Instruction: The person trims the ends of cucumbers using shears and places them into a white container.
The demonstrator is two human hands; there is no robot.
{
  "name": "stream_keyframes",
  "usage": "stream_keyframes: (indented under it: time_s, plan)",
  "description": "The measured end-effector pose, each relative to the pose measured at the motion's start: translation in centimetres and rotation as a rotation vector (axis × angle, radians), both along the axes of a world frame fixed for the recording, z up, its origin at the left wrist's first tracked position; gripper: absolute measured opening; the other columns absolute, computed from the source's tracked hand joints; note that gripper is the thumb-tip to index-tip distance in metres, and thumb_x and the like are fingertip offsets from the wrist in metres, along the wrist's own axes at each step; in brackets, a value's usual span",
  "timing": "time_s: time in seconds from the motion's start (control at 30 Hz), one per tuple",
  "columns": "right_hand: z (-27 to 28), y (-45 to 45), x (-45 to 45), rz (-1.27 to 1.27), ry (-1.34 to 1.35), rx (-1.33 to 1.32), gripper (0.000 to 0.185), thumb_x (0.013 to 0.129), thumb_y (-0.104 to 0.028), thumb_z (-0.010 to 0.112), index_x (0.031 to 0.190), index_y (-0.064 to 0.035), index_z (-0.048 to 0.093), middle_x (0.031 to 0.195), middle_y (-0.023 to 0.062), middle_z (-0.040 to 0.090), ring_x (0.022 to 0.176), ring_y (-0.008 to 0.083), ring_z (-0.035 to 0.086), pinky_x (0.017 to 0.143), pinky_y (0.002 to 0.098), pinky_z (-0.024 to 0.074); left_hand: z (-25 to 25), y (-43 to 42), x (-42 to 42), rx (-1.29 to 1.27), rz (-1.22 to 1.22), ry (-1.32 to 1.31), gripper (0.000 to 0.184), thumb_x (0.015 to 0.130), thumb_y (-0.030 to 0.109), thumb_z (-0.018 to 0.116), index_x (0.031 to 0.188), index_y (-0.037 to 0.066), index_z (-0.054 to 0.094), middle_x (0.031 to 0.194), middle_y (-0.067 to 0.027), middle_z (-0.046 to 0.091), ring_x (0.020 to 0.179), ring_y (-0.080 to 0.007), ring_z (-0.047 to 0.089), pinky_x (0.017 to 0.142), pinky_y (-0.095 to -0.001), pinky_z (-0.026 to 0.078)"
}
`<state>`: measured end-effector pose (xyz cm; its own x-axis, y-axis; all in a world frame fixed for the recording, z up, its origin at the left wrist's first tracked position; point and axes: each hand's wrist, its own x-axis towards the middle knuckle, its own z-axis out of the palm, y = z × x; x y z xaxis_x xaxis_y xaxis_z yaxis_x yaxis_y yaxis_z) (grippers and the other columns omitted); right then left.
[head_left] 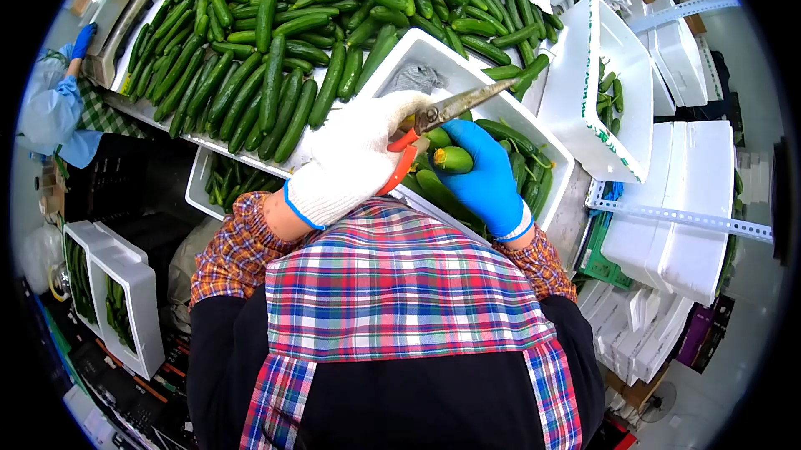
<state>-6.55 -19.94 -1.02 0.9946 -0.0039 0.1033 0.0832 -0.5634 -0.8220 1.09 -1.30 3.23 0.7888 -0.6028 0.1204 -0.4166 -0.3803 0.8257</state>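
My left hand [359, 154], in a white knit glove with a blue cuff edge, is closed on a pair of scissors [464, 105] with orange handles. The worn blades point up and to the right, over my other hand. My right hand [486, 175], in a blue glove, curls round a cucumber [453, 160] whose yellow blossom end faces the scissors. More cucumbers lie beneath it in a white foam box [561, 186] in front of me. Crumpled grey plastic [417, 78] sits in that box's far corner. Part of the left fingers is hidden behind the handles.
A large heap of cucumbers [271, 75] covers the table beyond the box. At right stand a tilted foam box [617, 108] and stacked white boxes [667, 225]. More foam boxes [125, 300] are at lower left. Another person's blue-gloved hand [83, 40] shows at far left.
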Motion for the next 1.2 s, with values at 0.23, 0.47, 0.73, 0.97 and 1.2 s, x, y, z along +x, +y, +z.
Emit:
stream_keyframes:
  time_s: [0.23,0.47,0.73,0.97,1.2]
  plan:
    - [-0.6,-0.7,-0.2,0.15,-0.163,-0.063,0.053,0.073,-0.002,0.07,0.125,-0.0086,0.06,0.111,0.0139,0.063,0.1,0.0312,0.061,0.088,0.0374,0.0494,0.4,1.0,0.1,0.028,-0.065,0.017,0.035,0.08,0.009,0.071,0.112,0.002,0.061,0.091,-0.0142,0.067,0.081,-0.0189,0.068,0.074,-0.0286,0.053]
    - [0.2,0.2,-0.5,0.135,-0.179,0.115,0.045,0.072,0.003,0.073,0.115,-0.006,0.063,0.111,0.0093,0.065,0.101,0.0249,0.063,0.091,0.0344,0.0481,-2.0,0.3,-0.2,-0.383,0.02,0.523,0.041,0.075,0.006,0.069,0.113,0.0,0.055,0.085,-0.009,0.063,0.072,-0.0186,0.064,0.069,-0.0289,0.052]
    - [0.6,-0.1,-0.4,-0.037,-0.135,0.048,0.045,0.073,0.002,0.072,0.117,-0.0065,0.063,0.109,0.0108,0.066,0.102,0.0254,0.064,0.09,0.0336,0.0486,-1.0,1.9,-0.6,-0.335,0.071,0.451,0.034,0.084,0.009,0.067,0.116,0.003,0.057,0.091,-0.0051,0.063,0.08,-0.01,0.06,0.072,-0.0237,0.05]
    - [-0.4,-0.4,0.3,-0.039,-0.05,-0.19,0.047,0.073,-0.005,0.069,0.119,-0.0124,0.063,0.105,0.0138,0.065,0.096,0.0346,0.063,0.083,0.0404,0.0507,-0.7,0.8,-1.4,-0.123,-0.041,0.209,0.046,0.08,0.0,0.069,0.124,0.005,0.056,0.104,-0.0073,0.067,0.092,-0.0135,0.064,0.084,-0.0264,0.051]
    - [-1.2,-0.1,0.0,-0.04,-0.062,-0.225,0.042,0.073,-0.007,0.068,0.114,-0.0167,0.066,0.104,0.0139,0.065,0.095,0.035,0.064,0.079,0.0418,0.053,-1.6,0.1,-0.9,0.003,-0.113,-0.122,0.039,0.078,0.009,0.074,0.114,0.01,0.062,0.1,-0.0132,0.067,0.087,-0.0291,0.067,0.073,-0.0339,0.055]
